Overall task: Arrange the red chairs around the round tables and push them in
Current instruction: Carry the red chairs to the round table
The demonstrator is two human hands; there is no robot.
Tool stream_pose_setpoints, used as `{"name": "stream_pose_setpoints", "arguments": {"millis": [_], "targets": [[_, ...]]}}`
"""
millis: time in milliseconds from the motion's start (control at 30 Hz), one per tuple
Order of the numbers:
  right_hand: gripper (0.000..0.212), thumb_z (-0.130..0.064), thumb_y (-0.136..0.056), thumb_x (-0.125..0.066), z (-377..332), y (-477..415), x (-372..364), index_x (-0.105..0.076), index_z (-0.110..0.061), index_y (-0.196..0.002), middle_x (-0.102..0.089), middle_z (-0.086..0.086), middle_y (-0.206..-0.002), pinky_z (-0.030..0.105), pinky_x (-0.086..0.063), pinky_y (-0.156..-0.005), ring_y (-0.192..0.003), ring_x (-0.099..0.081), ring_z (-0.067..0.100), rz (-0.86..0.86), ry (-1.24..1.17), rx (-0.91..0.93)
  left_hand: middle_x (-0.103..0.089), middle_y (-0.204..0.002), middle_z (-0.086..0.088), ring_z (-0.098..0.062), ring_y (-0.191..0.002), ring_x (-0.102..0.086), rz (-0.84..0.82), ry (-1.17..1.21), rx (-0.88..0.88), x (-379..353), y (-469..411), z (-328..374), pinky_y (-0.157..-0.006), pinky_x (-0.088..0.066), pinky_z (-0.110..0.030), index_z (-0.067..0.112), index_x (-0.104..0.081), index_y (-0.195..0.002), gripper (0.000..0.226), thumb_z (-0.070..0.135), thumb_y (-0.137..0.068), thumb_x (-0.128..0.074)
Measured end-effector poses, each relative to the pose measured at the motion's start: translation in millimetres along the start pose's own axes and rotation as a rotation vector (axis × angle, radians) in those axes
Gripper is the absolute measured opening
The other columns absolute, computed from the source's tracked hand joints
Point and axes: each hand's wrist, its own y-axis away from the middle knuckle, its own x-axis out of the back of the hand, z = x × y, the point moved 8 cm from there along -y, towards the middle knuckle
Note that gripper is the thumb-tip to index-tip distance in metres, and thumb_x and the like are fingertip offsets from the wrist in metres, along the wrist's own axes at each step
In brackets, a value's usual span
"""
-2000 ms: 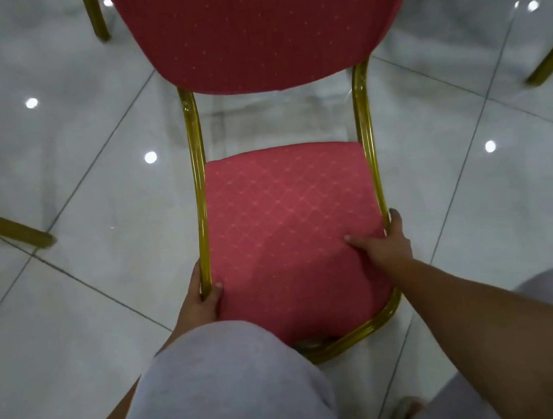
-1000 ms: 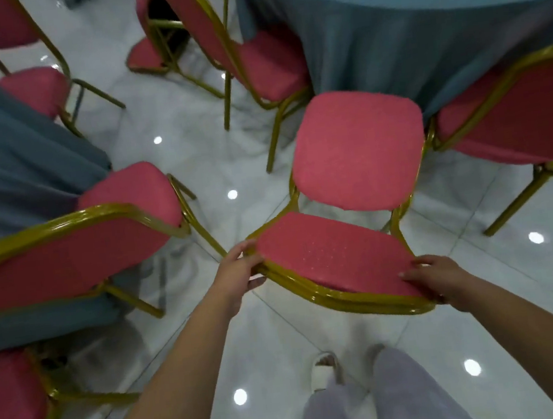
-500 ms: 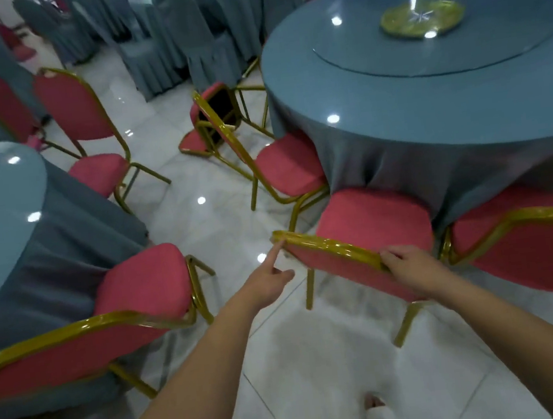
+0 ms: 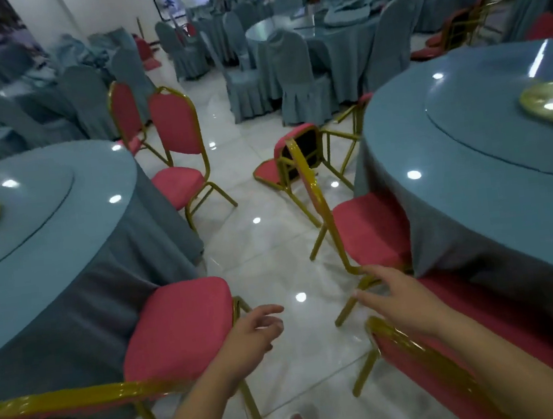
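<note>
I'm seeing my right hand (image 4: pixel 396 302) hovering with fingers stretched out and gripping nothing, just above the gold top rail of the nearest red chair (image 4: pixel 422 351), whose seat is sitting tucked under the cloth of the right round counter (image 4: pixel 481 206). My left hand (image 4: pixel 253 332) is hanging loosely spread and empty over the floor (image 4: pixel 273 251), beside another red chair (image 4: pixel 178 327) standing at the left counter (image 4: pixel 66 254).

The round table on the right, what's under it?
A red chair sits with its seat tucked partly under the table's blue cloth. The cloth hangs low, so the table legs and the seat's front are hidden.
</note>
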Motion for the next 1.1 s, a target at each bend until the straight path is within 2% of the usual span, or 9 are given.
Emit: {"name": "stream_pose_setpoints", "arguments": {"millis": [167,233,300,367,500,667,900,1000,1100], "targets": [[0.054,-0.051,-0.088,-0.065,-81,-106,-30,-0.054,-0.028,-0.136,-0.053,-0.013,-0.133,0.021,-0.035,-0.094,-0.124,-0.048,0.006,0.020,0.023,0.087,-0.070,-0.107,0.000,-0.015,-0.097,-0.066,0.101,0.028,-0.114,88,-77,32,-0.079,-0.052,-0.018,0.030,-0.070,-0.110,0.022,0.017,-0.094,-0.064],[0.053,-0.049,-0.088,-0.066,-103,-140,-33,-0.055,-0.028,-0.135,-0.055,-0.011,-0.134,0.025,-0.038,-0.097,-0.126,-0.050,0.010,0.017,0.012,0.066,-0.068,-0.110,-0.005,-0.019,-0.099,-0.065,0.107,0.038,-0.098,120,-104,41,-0.083,-0.053,-0.026,0.024,-0.068,-0.114,0.022,0.014,-0.095,-0.062],[0.053,-0.051,-0.086,-0.068,-126,-171,-32,-0.056,-0.032,-0.134,-0.056,-0.007,-0.135,0.027,-0.041,-0.098,-0.122,-0.052,0.010,0.032,-0.006,0.055,-0.066,-0.111,-0.008,-0.025,-0.096,-0.065,0.091,0.055,-0.106,148,-133,54,-0.077,-0.053,-0.033,0.022,-0.068,-0.114,0.022,0.013,-0.095,-0.062],[0.051,-0.052,-0.083,-0.071,-144,-205,-29,-0.058,-0.037,-0.130,-0.059,-0.007,-0.132,0.027,-0.043,-0.096,-0.116,-0.054,0.007,0.050,-0.023,0.058,-0.066,-0.110,-0.007,-0.018,-0.091,-0.062,0.086,0.065,-0.100,174,-169,63,-0.073,-0.051,-0.027,0.025,-0.068,-0.112,0.021,0.014,-0.094,-0.063],[0.049,-0.052,-0.083,-0.070,-169,-276,-20,-0.058,-0.039,-0.128,-0.057,-0.014,-0.129,0.014,-0.044,-0.082,-0.092,-0.062,-0.013,0.075,-0.032,0.090,-0.066,-0.113,-0.001,-0.014,-0.101,-0.064,0.091,0.106,-0.085,207,-245,79,-0.086,-0.053,-0.029,0.030,-0.069,-0.111,0.021,0.017,-0.095,-0.062],[0.045,-0.054,-0.086,-0.067,-180,-403,-5,-0.057,-0.042,-0.128,-0.053,-0.017,-0.133,0.026,-0.039,-0.097,-0.121,-0.047,0.002,0.091,-0.033,0.110,-0.066,-0.114,0.004,-0.013,-0.106,-0.063,0.060,0.102,-0.045,228,-357,100,-0.094,-0.054,-0.034,0.037,-0.068,-0.110,0.020,0.025,-0.096,-0.060],[0.046,-0.061,-0.084,-0.059,-187,-598,14,-0.056,-0.044,-0.127,-0.053,-0.018,-0.133,0.031,-0.047,-0.094,-0.119,-0.049,0.003,0.081,-0.114,0.085,-0.067,-0.113,0.002,-0.017,-0.106,-0.063,0.110,0.083,0.048,279,-516,159,-0.093,-0.054,-0.035,0.033,-0.068,-0.110,0.018,0.024,-0.096,-0.060],[0.045,-0.056,-0.088,-0.060,-193,-677,19,-0.055,-0.042,-0.131,-0.053,-0.017,-0.133,0.036,-0.052,-0.094,-0.118,-0.049,0.004,0.046,-0.129,0.048,-0.067,-0.112,0.003,-0.016,-0.105,-0.063,0.138,0.106,0.073,306,-576,180,-0.089,-0.054,-0.031,0.036,-0.069,-0.110,0.018,0.026,-0.096,-0.060],[0.043,-0.046,-0.091,-0.062,-205,-748,18,-0.057,-0.035,-0.132,-0.055,-0.012,-0.132,0.028,-0.043,-0.089,-0.115,-0.049,0.005,0.003,-0.151,0.032,-0.067,-0.112,0.006,-0.013,-0.105,-0.063,0.151,0.137,0.085,332,-632,193,-0.084,-0.054,-0.028,0.039,-0.069,-0.110,0.021,0.026,-0.095,-0.061]]}}
